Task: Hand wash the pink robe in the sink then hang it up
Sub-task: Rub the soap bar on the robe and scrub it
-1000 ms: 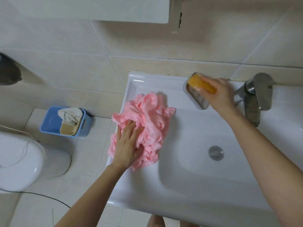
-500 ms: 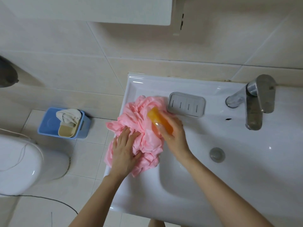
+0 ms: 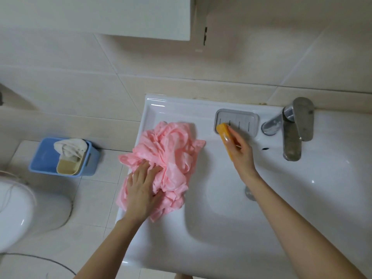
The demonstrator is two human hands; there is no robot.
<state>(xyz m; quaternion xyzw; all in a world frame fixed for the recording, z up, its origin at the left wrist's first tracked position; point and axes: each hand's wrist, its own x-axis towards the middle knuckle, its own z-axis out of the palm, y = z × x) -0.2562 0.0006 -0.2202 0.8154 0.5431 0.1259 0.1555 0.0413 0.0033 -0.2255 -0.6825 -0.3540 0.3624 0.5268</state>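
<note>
- The left hand [image 3: 141, 190] lies flat with its fingers spread. It presses on the crumpled pink robe [image 3: 173, 150], which is bunched under and beyond its fingers on the left ledge of the sink [image 3: 221, 248].
- The right hand [image 3: 240, 153] grips an orange soap bar [image 3: 223, 132]. The bar's far end is over the near edge of the grey soap dish [image 3: 244, 118].
- A chrome faucet [image 3: 291, 135] stands to the right of that hand.

robe [image 3: 173, 154] on sink [image 3: 302, 208] rim, left of soap dish [image 3: 244, 119]

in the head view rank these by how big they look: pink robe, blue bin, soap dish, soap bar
pink robe
blue bin, though it sits farther away, on the floor
soap dish
soap bar
</note>
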